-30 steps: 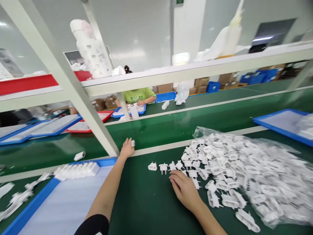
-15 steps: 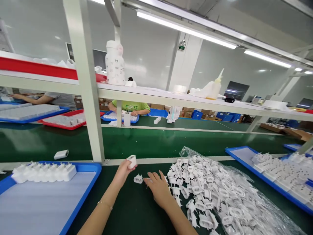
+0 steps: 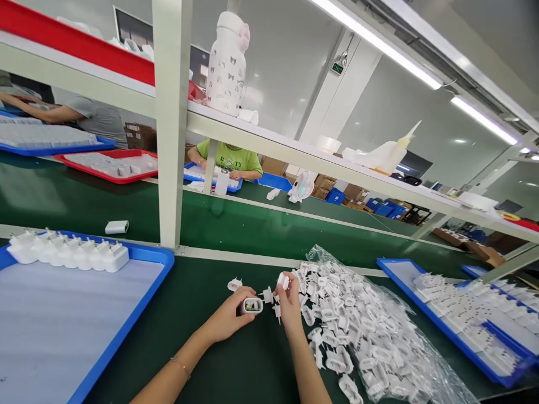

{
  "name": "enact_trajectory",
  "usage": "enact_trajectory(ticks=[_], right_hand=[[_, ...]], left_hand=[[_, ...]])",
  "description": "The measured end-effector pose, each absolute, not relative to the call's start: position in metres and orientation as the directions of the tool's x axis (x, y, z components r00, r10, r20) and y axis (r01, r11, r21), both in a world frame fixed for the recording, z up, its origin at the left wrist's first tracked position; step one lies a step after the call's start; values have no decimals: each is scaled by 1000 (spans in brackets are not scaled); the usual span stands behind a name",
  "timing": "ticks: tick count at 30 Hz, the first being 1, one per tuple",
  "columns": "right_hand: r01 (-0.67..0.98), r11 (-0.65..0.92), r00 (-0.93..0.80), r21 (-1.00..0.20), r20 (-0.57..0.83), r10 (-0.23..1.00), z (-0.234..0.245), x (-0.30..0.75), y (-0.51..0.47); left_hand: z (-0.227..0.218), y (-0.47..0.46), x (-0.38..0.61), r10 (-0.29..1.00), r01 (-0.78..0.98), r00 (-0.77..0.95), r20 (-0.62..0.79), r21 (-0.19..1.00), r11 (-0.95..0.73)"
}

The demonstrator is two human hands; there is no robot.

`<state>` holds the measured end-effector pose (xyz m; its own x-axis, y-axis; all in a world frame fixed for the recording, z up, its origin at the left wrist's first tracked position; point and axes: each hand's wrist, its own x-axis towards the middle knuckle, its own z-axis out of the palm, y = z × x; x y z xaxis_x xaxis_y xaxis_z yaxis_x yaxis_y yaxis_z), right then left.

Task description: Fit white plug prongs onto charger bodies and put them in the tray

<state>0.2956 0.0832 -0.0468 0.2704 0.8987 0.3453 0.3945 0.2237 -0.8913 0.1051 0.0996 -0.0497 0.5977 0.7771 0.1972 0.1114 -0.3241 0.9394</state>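
Observation:
My left hand grips a small white charger housing, its open end turned toward me. My right hand pinches a white plug insert just to the right of the housing. Both hands hover over the green table. A few loose plug inserts lie on the table beside my hands. A big heap of white plug inserts sits on clear plastic to the right, touching my right hand's side.
A blue tray at left carries a row of finished white chargers. Another blue tray with parts lies at right. A white post holds a shelf overhead. One charger rests on the conveyor. People work across the belt.
My left hand came back from the conveyor edge with the housing and met my right hand, which lifted off the table holding a plug insert. The view tilted up.

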Motion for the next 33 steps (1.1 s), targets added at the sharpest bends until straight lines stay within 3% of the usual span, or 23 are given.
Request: enact_trajectory(ticks=[3,5,8,11,14,33], right_hand=[[197,201,278,-960,251,927,-48,301,72],[173,180,202,-968,214,956,-46,301,63],[308,199,38,-930,221,975,-40,297,54],[508,266,-54,-820,278,959,-34,289,49],[601,303,-126,-740,286,950,-31,282,46],[653,277,-118,-705,266,957,-33,279,42]], left_hand=[[-55,96,110,720,232,677,152,885,-405],[-58,95,111,704,272,697,135,859,-434],[-60,97,110,701,277,699,139,851,-446],[-62,98,109,708,289,693,137,847,-447],[-62,98,110,706,276,692,152,848,-453],[-63,99,111,698,267,694,178,836,-479]])
